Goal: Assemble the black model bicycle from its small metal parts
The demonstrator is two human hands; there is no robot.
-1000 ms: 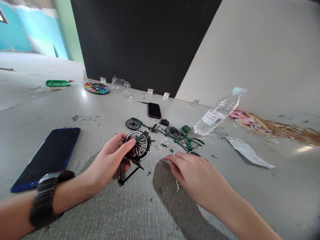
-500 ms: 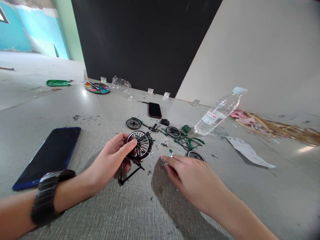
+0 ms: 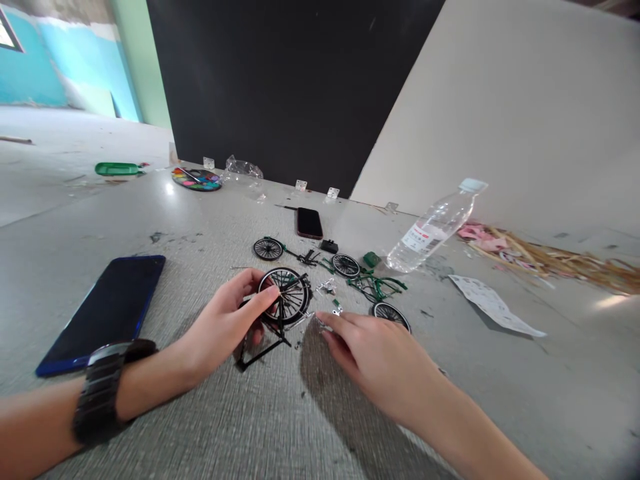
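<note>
My left hand [image 3: 240, 307] is closed on a model bicycle wheel [image 3: 295, 297], thumb pressed near its hub. A black frame piece [image 3: 265, 352] hangs below the wheel, partly behind my fingers. My right hand [image 3: 365, 340] is low over the table, its fingertips together beside small silver parts [image 3: 327, 287]; whatever they pinch is hidden. Just beyond lie a green bicycle frame [image 3: 377, 287], a loose wheel [image 3: 391, 315], another wheel [image 3: 346, 265] on green parts, and a wheel [image 3: 269, 249] joined to a dark frame.
A blue-edged tablet [image 3: 103, 313] lies left, a phone [image 3: 309, 223] behind the parts. A tilted plastic bottle [image 3: 430, 230] and a printed sheet [image 3: 493, 303] are at the right. A paint palette [image 3: 197, 179] and clear plastic wrapping [image 3: 243, 168] sit by the black panel [image 3: 290, 87].
My right fingertips have shifted slightly left, closer to the held wheel. The wheel in my left hand has moved a little right and down in view. The view itself has shifted slightly.
</note>
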